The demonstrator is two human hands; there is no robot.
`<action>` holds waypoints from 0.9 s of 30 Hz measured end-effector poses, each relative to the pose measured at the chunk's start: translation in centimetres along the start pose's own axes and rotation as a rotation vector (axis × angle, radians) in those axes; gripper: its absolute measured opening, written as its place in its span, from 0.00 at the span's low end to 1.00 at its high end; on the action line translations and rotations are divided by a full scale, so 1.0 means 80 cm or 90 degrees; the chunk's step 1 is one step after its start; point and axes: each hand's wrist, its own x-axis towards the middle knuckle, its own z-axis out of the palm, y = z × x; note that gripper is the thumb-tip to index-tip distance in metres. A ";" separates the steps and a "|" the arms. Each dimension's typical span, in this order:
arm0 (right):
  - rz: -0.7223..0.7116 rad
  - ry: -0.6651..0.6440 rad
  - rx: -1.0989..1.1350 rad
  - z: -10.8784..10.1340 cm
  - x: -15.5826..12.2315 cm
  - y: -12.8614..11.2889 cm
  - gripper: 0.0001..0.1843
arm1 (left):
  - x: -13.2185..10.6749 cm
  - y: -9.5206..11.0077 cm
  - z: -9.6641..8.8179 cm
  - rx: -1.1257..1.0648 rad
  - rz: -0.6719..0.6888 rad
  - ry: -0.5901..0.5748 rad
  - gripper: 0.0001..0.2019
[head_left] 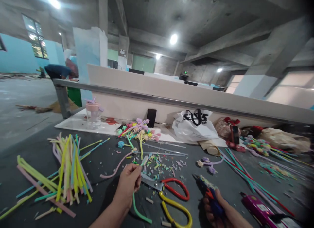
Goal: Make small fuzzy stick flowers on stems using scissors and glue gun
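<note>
My left hand [129,180] is closed in a pinch on a green pipe cleaner [137,210]. Its long end curves down to the table, and a paler tip shows above the fingers. My right hand [217,206] grips a blue glue gun [213,197] with an orange trigger, nozzle pointing up and left. Between the hands lie scissors [159,186] with one red and one yellow handle, blades close beside the left fingertips. Small cut bits [160,165] are scattered beyond them. A pink pipe cleaner [117,165] curves on the table past my left hand.
Bundled pipe cleaners [70,172] lie at left. Finished flowers [139,129] are heaped at the back near an upright phone [151,118]. A white bag [195,126] and jar [93,116] stand along the partition. A magenta tool [261,208] lies at right. A person [60,70] bends over far left.
</note>
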 end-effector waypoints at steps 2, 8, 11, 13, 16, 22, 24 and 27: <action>0.010 0.008 -0.004 -0.002 -0.002 -0.005 0.09 | 0.002 -0.002 -0.001 -0.003 0.002 -0.004 0.12; 0.033 0.035 -0.076 0.010 -0.024 -0.015 0.06 | 0.006 -0.003 -0.001 -0.008 0.005 -0.013 0.12; 0.045 0.004 -0.132 0.013 -0.038 -0.016 0.08 | 0.005 -0.002 -0.001 -0.008 0.009 -0.011 0.13; 0.056 -0.019 -0.176 0.008 -0.043 -0.016 0.10 | 0.004 -0.001 -0.002 -0.006 0.008 -0.010 0.13; 0.067 0.030 -0.359 -0.007 -0.040 -0.017 0.13 | 0.004 -0.002 -0.004 -0.004 0.007 -0.008 0.13; -0.086 0.080 -0.931 -0.004 -0.028 -0.022 0.14 | 0.005 -0.004 -0.004 -0.003 0.011 -0.003 0.12; -0.225 0.017 -0.997 0.028 -0.032 -0.016 0.11 | 0.005 -0.003 -0.004 -0.004 0.016 -0.004 0.12; -0.360 -0.103 -1.015 0.098 -0.036 0.001 0.12 | 0.003 -0.001 -0.003 -0.008 0.024 -0.011 0.13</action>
